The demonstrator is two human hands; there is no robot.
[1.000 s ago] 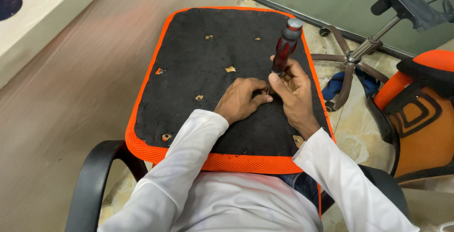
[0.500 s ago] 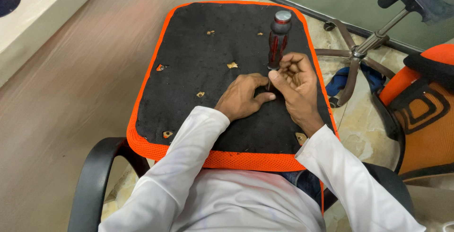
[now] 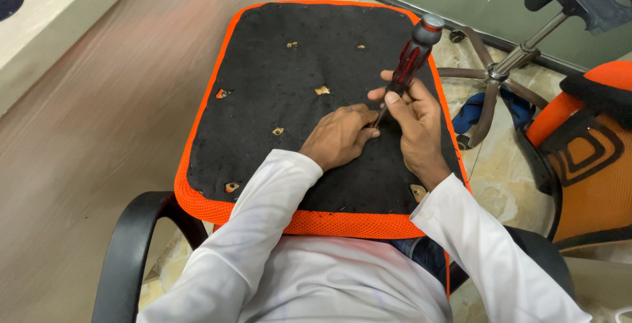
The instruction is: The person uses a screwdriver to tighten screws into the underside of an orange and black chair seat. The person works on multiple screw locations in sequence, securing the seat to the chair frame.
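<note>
An upturned chair seat (image 3: 276, 53), black underneath with an orange mesh rim, rests across my lap. My right hand (image 3: 415, 122) grips a red-and-black screwdriver (image 3: 413, 53) by its handle, which tilts up and to the right, tip down on the seat near its right side. My left hand (image 3: 339, 137) lies on the black surface with its fingertips pinched at the screwdriver's tip. Whatever sits under the tip is hidden by my fingers. Several small brass-coloured mounting holes (image 3: 322, 90) dot the black surface.
A black armrest (image 3: 128, 244) curves at the lower left. A chair base (image 3: 500, 76) with its gas column lies on the tiled floor at the upper right, next to an orange-and-black backrest (image 3: 592, 152) and a blue cloth (image 3: 471, 112). A pale ledge (image 3: 52, 13) runs at the upper left.
The screwdriver handle has tilted from nearly upright to leaning right. Both hands stay at the same spot on the seat.
</note>
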